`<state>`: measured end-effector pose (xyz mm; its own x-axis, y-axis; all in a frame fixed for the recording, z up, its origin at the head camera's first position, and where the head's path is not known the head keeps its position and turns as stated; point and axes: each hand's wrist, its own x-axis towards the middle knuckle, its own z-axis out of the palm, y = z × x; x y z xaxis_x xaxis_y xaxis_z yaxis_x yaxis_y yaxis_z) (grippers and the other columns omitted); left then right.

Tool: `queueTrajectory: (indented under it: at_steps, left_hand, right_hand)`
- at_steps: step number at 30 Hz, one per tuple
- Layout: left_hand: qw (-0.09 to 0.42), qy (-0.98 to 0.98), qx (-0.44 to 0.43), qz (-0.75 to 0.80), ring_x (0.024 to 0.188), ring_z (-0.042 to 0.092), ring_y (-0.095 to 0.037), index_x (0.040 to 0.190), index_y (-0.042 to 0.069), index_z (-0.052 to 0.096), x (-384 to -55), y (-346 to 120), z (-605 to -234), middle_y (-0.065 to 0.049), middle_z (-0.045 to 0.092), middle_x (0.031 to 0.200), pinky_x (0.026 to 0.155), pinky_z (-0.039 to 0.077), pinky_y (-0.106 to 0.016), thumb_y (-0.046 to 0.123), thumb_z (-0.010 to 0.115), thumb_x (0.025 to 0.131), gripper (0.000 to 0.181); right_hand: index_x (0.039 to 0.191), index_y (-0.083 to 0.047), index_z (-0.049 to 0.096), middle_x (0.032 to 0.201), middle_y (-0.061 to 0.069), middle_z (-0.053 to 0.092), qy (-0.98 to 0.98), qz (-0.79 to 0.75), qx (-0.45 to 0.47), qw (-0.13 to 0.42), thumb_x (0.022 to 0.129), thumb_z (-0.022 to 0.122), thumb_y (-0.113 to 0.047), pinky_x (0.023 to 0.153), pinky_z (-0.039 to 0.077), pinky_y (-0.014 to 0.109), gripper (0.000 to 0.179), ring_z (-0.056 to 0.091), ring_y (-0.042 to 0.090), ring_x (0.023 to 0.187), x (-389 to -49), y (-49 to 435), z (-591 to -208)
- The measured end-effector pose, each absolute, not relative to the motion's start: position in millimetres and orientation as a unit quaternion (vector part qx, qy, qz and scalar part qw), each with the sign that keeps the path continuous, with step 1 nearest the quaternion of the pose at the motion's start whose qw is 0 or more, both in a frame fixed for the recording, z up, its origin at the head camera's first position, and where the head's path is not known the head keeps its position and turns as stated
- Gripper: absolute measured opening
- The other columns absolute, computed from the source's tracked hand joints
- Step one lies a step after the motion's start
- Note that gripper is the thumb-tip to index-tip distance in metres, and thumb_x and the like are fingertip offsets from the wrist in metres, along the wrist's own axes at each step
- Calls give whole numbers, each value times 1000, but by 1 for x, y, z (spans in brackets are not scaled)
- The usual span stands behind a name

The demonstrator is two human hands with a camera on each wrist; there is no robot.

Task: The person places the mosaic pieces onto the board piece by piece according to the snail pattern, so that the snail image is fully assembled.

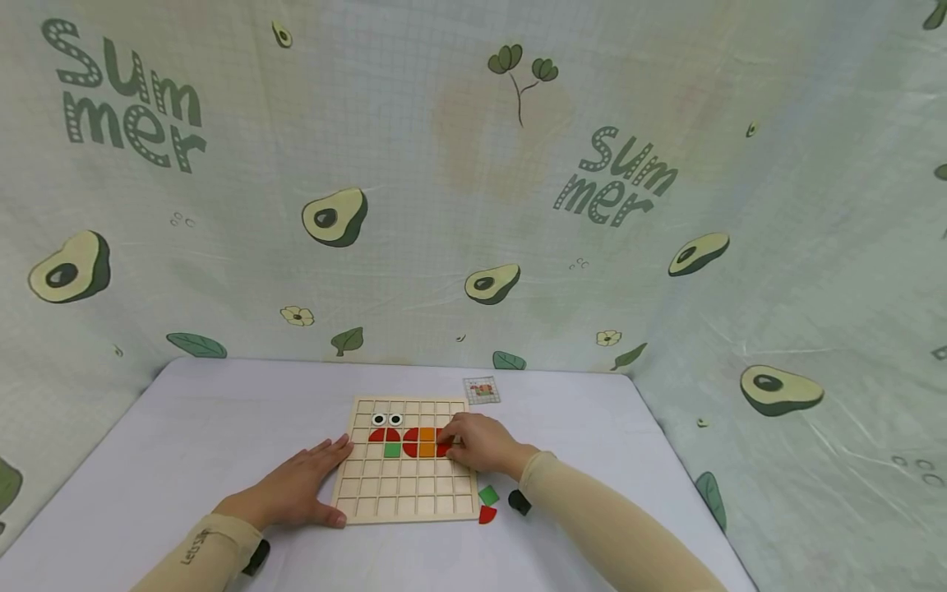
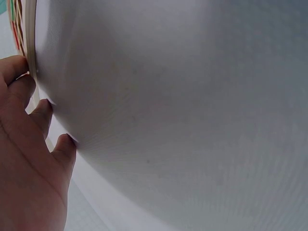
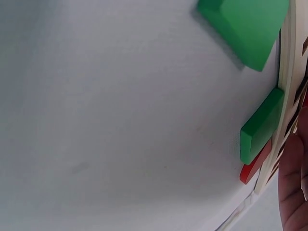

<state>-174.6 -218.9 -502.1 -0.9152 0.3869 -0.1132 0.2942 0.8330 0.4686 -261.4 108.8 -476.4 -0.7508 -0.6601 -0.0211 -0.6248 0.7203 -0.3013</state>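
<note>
A wooden grid board (image 1: 405,485) lies on the table, holding red, orange and green tiles and two eye tiles (image 1: 388,419). My left hand (image 1: 299,485) rests along its left edge, fingers spread, thumb near the lower corner. In the left wrist view the fingertips lie right at the board's side (image 2: 31,38). My right hand (image 1: 484,444) reaches over the right side, its curled fingers pinching a red tile (image 1: 440,439) at the end of the upper red-and-orange row. Those fingers partly cover the tile. Another red tile (image 1: 442,451) sits just below.
A green square tile (image 1: 488,495) and a red quarter-circle tile (image 1: 487,515) lie beside the board's lower right. The right wrist view shows further green (image 3: 262,126) and red (image 3: 256,163) tiles against the board's edge. A small picture card (image 1: 482,390) lies behind the board.
</note>
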Motion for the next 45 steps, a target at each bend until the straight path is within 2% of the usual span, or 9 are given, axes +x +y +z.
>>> queueTrajectory:
  at_steps: [7, 14, 18, 28, 37, 45]
  left_hand:
    - [108, 952, 171, 229, 144, 27, -43, 150, 1, 40, -174, -219, -500, -16, 31, 159, 115, 22, -63, 56, 89, 61, 116]
    - [108, 953, 173, 225, 144, 27, -42, 151, 1, 40, -174, -219, -500, -16, 30, 160, 115, 22, -63, 58, 88, 61, 117]
    - [104, 952, 178, 227, 144, 27, -43, 150, 1, 40, -175, -219, -500, -16, 30, 159, 115, 22, -63, 58, 88, 60, 117]
    - [100, 952, 179, 225, 144, 27, -43, 151, 2, 41, -175, -219, -502, -16, 30, 159, 114, 23, -63, 59, 87, 60, 117]
    - [110, 953, 170, 225, 144, 26, -42, 151, 2, 40, -174, -217, -501, -15, 30, 160, 115, 21, -63, 58, 88, 60, 117]
    - [105, 952, 175, 227, 144, 26, -43, 151, 1, 40, -173, -217, -499, -16, 30, 160, 115, 22, -64, 58, 88, 60, 117]
  right_hand:
    - [112, -22, 75, 101, -14, 64, 928, -128, -345, 56, 92, 72, -18, 74, 49, 19, 21, 53, 4, 82, -265, 110, -477]
    - [117, -21, 74, 104, -14, 65, 930, -122, -345, 48, 92, 71, -17, 78, 51, 21, 25, 55, 4, 87, -266, 110, -476]
    - [117, -20, 74, 103, -12, 65, 930, -131, -340, 49, 91, 72, -17, 76, 51, 21, 26, 54, 5, 84, -265, 116, -474]
    - [116, -20, 74, 100, -12, 63, 934, -156, -315, 66, 90, 74, -20, 66, 49, 19, 26, 52, 6, 76, -260, 154, -468]
    - [117, -18, 73, 105, -8, 63, 937, -164, -299, 79, 90, 75, -20, 69, 49, 22, 27, 52, 7, 77, -244, 193, -474]
    - [115, -17, 73, 105, -8, 63, 931, -175, -314, 66, 89, 76, -19, 67, 48, 21, 26, 52, 5, 75, -240, 204, -483]
